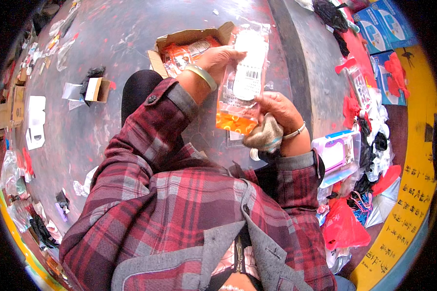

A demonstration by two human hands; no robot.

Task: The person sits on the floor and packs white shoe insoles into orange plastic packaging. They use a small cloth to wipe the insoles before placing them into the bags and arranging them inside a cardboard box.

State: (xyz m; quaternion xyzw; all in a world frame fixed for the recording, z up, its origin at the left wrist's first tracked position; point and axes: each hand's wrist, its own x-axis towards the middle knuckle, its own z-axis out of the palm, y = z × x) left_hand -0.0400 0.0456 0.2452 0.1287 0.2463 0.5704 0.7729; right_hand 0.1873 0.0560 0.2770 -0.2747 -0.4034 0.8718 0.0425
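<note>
Head view: the left hand (218, 59) pinches the top edge of a clear plastic packet (243, 77) with an orange bottom and white label, fingers closed on it; the right hand (277, 109) grips the packet's lower right edge, also bunching a beige cloth (266, 136); an open cardboard box (189, 46) lies just beyond, on the grey floor (116, 29)

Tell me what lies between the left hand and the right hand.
In the head view, a clear plastic packet with a white label spans from the left hand to the right hand; both grip it.
</note>
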